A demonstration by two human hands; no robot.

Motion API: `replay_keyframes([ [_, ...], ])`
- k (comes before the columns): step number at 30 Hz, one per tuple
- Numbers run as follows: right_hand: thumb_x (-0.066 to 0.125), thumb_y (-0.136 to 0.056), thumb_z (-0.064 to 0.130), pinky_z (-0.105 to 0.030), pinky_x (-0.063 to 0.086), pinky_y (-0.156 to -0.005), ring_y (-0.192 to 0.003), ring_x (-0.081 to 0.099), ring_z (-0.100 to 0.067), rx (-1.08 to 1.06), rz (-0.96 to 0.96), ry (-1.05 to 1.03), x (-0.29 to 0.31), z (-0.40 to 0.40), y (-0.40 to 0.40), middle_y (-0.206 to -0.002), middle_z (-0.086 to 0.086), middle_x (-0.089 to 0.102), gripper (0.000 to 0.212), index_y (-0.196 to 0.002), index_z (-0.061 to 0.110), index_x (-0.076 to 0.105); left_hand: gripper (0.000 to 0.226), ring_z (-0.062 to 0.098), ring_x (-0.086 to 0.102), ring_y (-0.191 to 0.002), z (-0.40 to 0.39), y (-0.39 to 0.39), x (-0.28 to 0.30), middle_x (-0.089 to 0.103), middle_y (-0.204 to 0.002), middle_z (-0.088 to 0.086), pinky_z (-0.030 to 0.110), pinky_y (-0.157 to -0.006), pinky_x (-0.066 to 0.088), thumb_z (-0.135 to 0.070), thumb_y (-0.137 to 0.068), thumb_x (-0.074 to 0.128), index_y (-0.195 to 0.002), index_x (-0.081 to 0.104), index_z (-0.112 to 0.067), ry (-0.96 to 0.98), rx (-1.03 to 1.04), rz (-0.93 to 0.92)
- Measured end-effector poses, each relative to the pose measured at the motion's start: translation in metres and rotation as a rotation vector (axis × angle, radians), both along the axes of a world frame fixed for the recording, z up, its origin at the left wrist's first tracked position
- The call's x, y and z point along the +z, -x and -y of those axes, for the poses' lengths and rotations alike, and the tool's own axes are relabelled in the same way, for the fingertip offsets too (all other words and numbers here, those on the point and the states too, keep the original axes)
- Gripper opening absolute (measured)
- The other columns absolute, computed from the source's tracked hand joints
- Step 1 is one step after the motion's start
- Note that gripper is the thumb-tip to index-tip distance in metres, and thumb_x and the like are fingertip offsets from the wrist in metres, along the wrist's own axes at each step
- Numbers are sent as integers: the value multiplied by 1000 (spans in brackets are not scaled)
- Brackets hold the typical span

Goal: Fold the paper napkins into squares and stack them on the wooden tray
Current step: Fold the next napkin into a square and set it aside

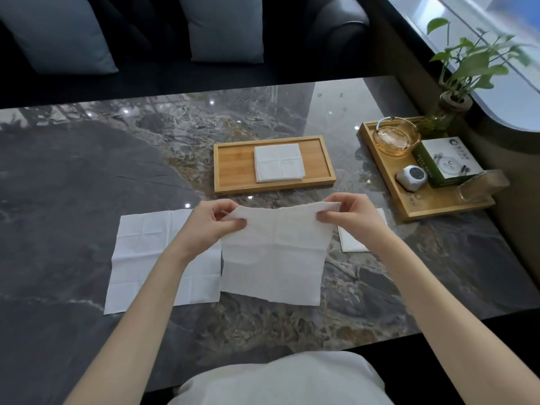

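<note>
I hold an unfolded white paper napkin above the table by its two far corners. My left hand pinches the left corner and my right hand pinches the right one. The sheet hangs down toward me. Another open napkin lies flat on the table to the left, partly under my left forearm. A folded white napkin lies on the table behind my right wrist, mostly hidden. The wooden tray sits beyond my hands and carries a folded square napkin stack.
A second wooden tray at the right holds a glass ashtray, a green-and-white box, a small grey device and a clear holder. A potted plant stands behind it. Dark sofa with cushions beyond the marble table.
</note>
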State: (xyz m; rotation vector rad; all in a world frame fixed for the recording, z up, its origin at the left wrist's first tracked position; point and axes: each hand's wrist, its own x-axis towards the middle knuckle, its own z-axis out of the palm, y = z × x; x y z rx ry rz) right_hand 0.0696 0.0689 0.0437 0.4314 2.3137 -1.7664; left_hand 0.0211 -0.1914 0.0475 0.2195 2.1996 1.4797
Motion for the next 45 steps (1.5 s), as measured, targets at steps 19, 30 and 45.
replay_keyframes([
  [19,69,-77,4,-16,42,-68,-80,54,-13,-8,-159,-392,-62,4,-20,-87,-5,65,14,-80,18,71,26,19,61,-79,-8,-19,-59,69,-84,5,27,-75,46,6,-74,65,-94,67,-11,304,151,-499],
  [30,67,-67,-12,-37,52,-71,-86,56,-16,291,-298,-610,-90,5,-49,-79,2,69,26,-75,13,71,34,25,64,-78,12,-42,-86,69,-75,3,31,-68,43,16,-52,71,-70,69,-13,528,-202,-575],
  [45,-7,-86,57,-32,-14,-111,-141,-8,-6,295,-95,-765,-97,82,-38,-152,10,-4,69,-145,24,3,57,8,-13,-139,-47,-53,-103,-4,-155,-3,34,-113,-5,-42,-90,3,-143,-3,-20,703,-350,-446],
])
